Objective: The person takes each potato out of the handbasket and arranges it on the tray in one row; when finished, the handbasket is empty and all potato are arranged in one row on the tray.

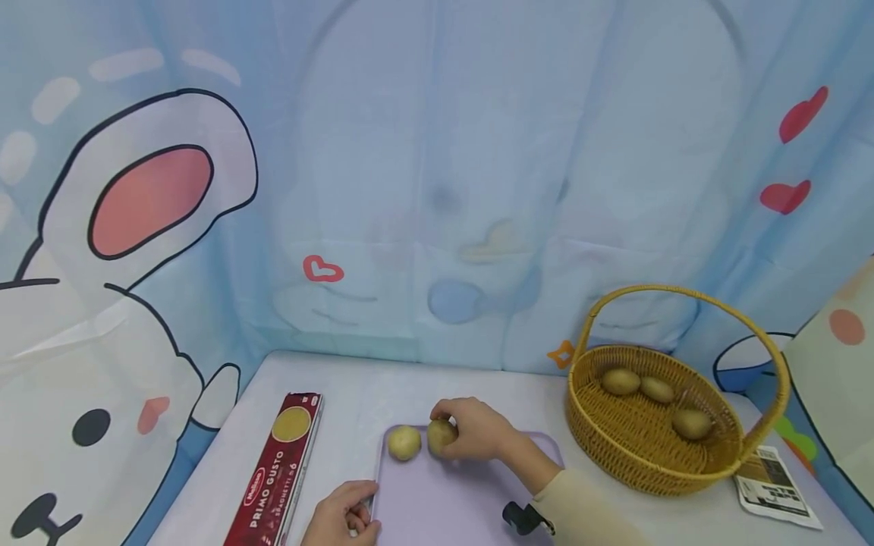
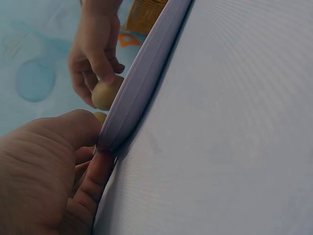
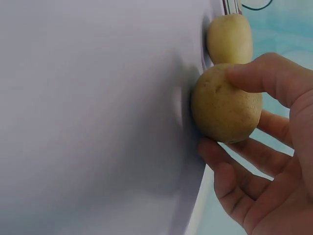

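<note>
Potato (image 1: 440, 440), brown-skinned: held between the thumb and curled fingers of the right hand (image 1: 481, 430), at the far rim of a lilac tray (image 1: 437, 504), beyond and to the right of the left hand (image 1: 344, 516). Lifted or resting on the tray: cannot tell.

Behind everything, a pale-blue curtain (image 1: 382, 114) printed with cartoon animals and red hearts. In front of it, a white table (image 1: 382, 390). On that, the tray, with the left rim pinched between left thumb and fingers. To the tray's right, well apart from the left hand, a handled wicker basket (image 1: 642, 472). To the tray's left, near the left hand, a red Melissa Primo Gusto spaghetti box (image 1: 276, 478), lying flat. Just beside the basket's right side, a printed packet (image 1: 778, 489).

Smaller still, inside the basket, three potatoes (image 1: 620, 381): two side by side toward the far wall, one farther right. In the tray's far left corner, just left of the held one and beyond the left hand, a paler potato (image 1: 404, 443).
</note>
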A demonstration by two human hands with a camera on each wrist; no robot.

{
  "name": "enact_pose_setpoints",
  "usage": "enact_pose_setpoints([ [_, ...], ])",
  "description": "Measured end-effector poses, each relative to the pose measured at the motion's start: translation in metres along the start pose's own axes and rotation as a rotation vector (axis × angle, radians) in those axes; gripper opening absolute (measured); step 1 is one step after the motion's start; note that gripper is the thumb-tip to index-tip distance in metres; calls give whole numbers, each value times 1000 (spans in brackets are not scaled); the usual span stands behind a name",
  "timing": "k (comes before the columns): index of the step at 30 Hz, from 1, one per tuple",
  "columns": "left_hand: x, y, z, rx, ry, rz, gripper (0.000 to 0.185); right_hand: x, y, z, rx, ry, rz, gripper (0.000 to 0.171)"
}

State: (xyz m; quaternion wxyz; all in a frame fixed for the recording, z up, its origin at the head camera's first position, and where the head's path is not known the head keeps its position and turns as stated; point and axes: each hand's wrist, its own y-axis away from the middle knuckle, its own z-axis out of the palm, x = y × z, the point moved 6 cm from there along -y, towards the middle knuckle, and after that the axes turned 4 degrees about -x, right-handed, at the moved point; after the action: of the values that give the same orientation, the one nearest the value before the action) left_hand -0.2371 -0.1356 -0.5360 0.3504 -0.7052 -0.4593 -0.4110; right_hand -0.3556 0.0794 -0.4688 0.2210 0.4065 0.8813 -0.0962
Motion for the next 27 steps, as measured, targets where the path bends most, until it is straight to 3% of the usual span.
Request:
enact_pose_setpoints([
  [8,5,-3,-2,11,-7,62,46,-4,0,-1,4,95,50,49],
  [27,0,0,1,-13,-2,-18,46,0,17,-11,-6,118,35,57],
])
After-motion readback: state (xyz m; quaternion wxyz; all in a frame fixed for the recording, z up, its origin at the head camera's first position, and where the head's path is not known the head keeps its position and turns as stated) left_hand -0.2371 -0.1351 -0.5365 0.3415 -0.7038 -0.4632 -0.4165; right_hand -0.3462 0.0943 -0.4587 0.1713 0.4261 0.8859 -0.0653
